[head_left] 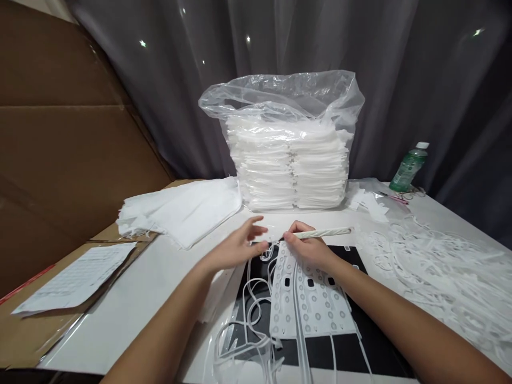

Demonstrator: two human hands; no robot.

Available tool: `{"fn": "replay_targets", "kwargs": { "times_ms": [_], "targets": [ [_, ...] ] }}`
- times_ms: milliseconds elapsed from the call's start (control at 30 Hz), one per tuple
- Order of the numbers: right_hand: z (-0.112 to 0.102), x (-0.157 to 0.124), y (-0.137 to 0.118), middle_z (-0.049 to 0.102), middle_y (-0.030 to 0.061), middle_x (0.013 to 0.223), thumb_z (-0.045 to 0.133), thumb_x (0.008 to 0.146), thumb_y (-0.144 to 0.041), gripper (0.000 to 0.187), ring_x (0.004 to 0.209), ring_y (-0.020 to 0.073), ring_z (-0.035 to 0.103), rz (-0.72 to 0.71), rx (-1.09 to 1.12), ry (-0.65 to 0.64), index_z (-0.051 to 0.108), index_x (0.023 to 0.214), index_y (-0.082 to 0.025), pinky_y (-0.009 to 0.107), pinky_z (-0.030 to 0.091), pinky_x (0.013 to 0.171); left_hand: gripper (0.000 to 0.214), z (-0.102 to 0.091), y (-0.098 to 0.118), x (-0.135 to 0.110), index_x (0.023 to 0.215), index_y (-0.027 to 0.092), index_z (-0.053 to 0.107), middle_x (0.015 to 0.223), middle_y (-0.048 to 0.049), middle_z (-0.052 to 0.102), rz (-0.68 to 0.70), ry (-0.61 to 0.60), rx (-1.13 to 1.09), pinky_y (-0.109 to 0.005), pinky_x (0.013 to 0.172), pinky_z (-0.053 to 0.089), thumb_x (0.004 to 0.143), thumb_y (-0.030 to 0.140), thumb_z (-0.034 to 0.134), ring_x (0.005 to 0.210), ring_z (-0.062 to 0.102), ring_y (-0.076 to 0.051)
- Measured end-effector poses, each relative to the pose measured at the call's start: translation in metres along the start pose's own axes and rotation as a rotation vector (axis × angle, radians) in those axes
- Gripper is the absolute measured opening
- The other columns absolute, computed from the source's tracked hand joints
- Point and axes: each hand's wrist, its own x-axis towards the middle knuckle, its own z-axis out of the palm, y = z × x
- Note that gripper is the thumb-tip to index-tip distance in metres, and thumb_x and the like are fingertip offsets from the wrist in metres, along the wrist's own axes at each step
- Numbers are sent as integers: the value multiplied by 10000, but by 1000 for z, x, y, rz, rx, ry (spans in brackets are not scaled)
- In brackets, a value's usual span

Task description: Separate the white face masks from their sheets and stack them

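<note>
My right hand (pixel 310 246) grips a slim pen-like tool (pixel 324 232) wrapped in white, its dark narrow tip pointing left. The exact kind of tool does not show. Beneath that hand lies a white panel (pixel 320 317) with rows of small ring shapes and a few dark slots. Pale strips run along the panel and past its lower edge. My left hand (pixel 246 240) is raised just left of the tool's tip, fingers apart, holding nothing. Loose white cords (pixel 256 304) loop between my left forearm and the panel. A black mat (pixel 344 352) lies under panel and cords.
Behind stands a clear plastic bag (pixel 296 160) of stacked white pieces. White cloth (pixel 192 208) lies left, beside printed paper (pixel 80 277) on cardboard. At right are a heap of white strips (pixel 448 277), white scraps (pixel 370 202) and a green bottle (pixel 408 168). A grey curtain hangs behind.
</note>
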Motion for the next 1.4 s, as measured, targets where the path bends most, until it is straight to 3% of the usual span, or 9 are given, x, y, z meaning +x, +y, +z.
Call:
{"fn": "replay_targets", "kwargs": {
  "times_ms": [100, 167, 300, 500, 1000, 1167, 1300, 1400],
  "targets": [
    [-8, 4, 0, 644, 16, 771, 542, 854, -524, 337, 685, 153, 584, 50, 126, -53, 496, 728, -215, 282, 445, 636, 819, 40, 0, 11, 1397, 185, 226, 987, -79, 627, -35, -42, -209, -364, 791, 457, 769, 496, 651, 911, 597, -219],
    [-16, 7, 2, 687, 51, 879, 547, 842, -561, 364, 774, 170, 629, 108, 209, -123, 497, 751, -212, 302, 477, 682, 772, 52, -4, 16, 1377, 183, 256, 788, 15, 574, -46, -33, -268, -301, 664, 426, 774, 460, 650, 713, 551, -157],
    [-30, 9, 7, 713, 78, 974, 569, 845, -534, 362, 875, 185, 642, 200, 272, -294, 474, 726, -205, 314, 474, 732, 691, 44, -12, 18, 1349, 199, 290, 708, 70, 478, -40, -27, -360, -250, 585, 350, 789, 412, 635, 614, 444, -106],
    [-31, 7, 6, 708, 45, 901, 545, 878, -433, 293, 762, 158, 610, 158, 84, -342, 507, 705, -199, 264, 417, 643, 540, 36, -9, 15, 1230, 218, 376, 681, 79, 451, -71, -46, -362, -242, 580, 327, 789, 399, 629, 601, 404, -101],
    [-28, 7, 10, 585, -11, 692, 575, 827, -509, 372, 647, 136, 520, 86, 59, -264, 424, 667, -209, 232, 368, 556, 513, 36, -1, 14, 1161, 240, 387, 696, 77, 447, -117, -55, -413, -255, 608, 349, 765, 444, 641, 614, 440, -107],
    [-27, 7, 8, 469, -50, 620, 566, 826, -472, 353, 572, 109, 417, 84, -22, -224, 399, 659, -210, 220, 312, 524, 570, 39, 0, 13, 1218, 235, 349, 709, 64, 496, -119, -43, -314, -242, 570, 337, 778, 449, 640, 614, 472, -117],
    [-21, 5, 5, 435, -58, 623, 543, 838, -419, 306, 585, 120, 423, 90, -176, -188, 403, 660, -214, 231, 309, 535, 567, 44, -3, 13, 1237, 237, 355, 605, 101, 395, -45, 21, -135, -211, 504, 279, 782, 388, 658, 530, 396, -101],
    [-17, 4, 8, 461, -54, 640, 505, 855, -397, 276, 609, 135, 460, 50, -272, -92, 408, 667, -220, 243, 319, 553, 502, 44, -2, 12, 1216, 248, 383, 625, 90, 401, 61, -9, -205, -208, 520, 301, 810, 384, 645, 554, 412, -100]
  ]
}}
